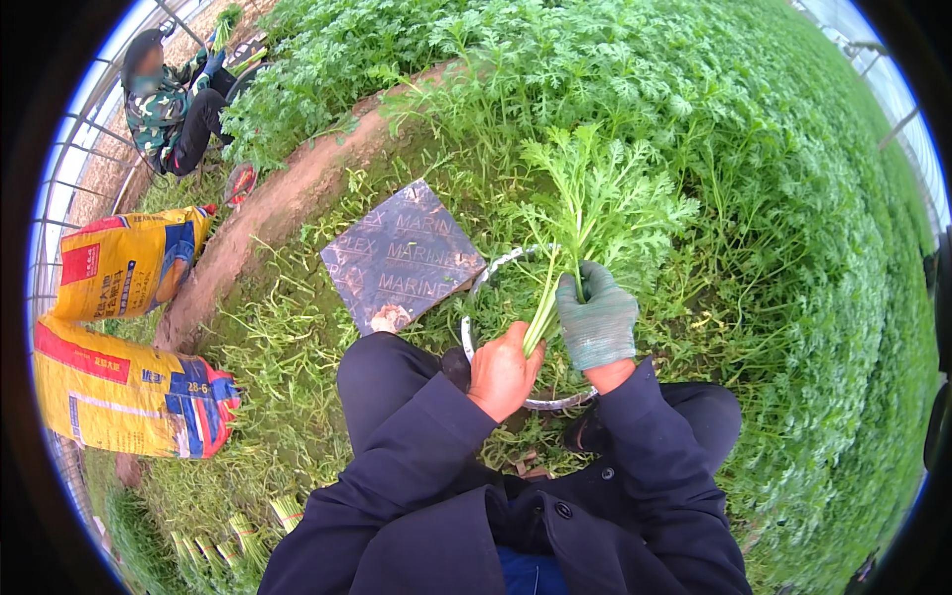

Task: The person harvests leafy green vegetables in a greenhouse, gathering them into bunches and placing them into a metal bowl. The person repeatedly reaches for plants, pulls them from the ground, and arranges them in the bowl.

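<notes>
A small bunch of leafy green stalks (547,312) is held up between my two hands, its feathery leaves pointing away from me. My bare left hand (509,370) is closed around the cut lower ends. The right hand (597,316), in a grey-green knitted glove, grips the stalks higher up, just under the leaves. Below both hands a round hoop with a pale, shiny rim (561,403) lies between my legs, partly hidden by the hands and sleeves. Left of the hoop rests a dark square board (405,253) with printed lettering and a pale clump near its lower corner.
Dense leafy plants (803,223) stand ahead and to the right. Two yellow printed sacks (126,394) lie at the left beside a bare soil ridge (297,186). Banded bundles of stalks (249,535) lie at lower left. A co-worker (175,111) sits at upper left, holding greens.
</notes>
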`<control>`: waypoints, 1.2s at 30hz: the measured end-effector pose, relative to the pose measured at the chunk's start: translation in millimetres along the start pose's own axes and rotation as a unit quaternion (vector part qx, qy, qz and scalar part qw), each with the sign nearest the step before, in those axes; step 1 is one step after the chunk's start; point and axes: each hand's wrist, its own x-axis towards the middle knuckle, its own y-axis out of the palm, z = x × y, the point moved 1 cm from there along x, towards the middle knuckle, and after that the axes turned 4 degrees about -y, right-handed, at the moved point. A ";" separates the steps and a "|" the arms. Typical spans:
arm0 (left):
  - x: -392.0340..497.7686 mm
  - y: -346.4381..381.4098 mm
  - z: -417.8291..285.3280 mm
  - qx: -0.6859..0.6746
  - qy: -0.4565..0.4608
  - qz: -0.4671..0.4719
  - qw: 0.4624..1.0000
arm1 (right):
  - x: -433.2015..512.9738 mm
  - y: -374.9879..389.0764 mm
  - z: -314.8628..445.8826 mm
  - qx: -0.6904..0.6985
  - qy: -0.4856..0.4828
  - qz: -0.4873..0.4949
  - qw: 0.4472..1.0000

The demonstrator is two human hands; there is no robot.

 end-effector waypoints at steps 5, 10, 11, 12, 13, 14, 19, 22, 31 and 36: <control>0.8 -1.7 -0.9 0.009 -0.016 0.012 1.000 | 5.0 -5.3 -3.7 0.014 0.081 0.060 0.995; 3.2 0.6 3.3 -0.015 -0.039 0.030 0.999 | 4.2 -10.8 0.4 0.010 0.027 0.124 0.992; 3.9 1.1 6.0 -0.033 -0.040 0.032 0.998 | 2.3 -12.6 3.3 0.024 -0.003 0.132 0.991; 4.9 1.3 9.6 -0.051 -0.041 0.034 0.997 | 1.2 -13.8 6.1 0.041 0.001 0.163 0.986; 5.7 1.3 13.4 -0.075 -0.033 0.030 0.996 | -1.0 -16.7 9.1 0.082 -0.019 0.210 0.974; 8.3 0.7 18.0 -0.094 -0.023 0.031 0.995 | -3.9 -22.0 11.3 0.114 -0.016 0.274 0.955; 19.0 -1.7 29.0 -0.208 0.065 -0.035 0.975 | -18.3 -48.4 11.6 0.269 -0.025 0.375 0.887; 18.4 -5.4 27.4 -0.273 -0.080 0.016 0.959 | -17.2 -47.6 -10.4 0.295 0.134 0.296 0.898; 18.2 -13.8 17.9 -0.205 -0.046 -0.034 0.977 | 8.6 -21.3 -31.5 -0.143 0.023 0.235 0.961; 9.1 -10.1 12.0 -0.044 -0.037 -0.012 0.998 | 11.5 -24.3 0.7 0.007 -0.085 0.178 0.980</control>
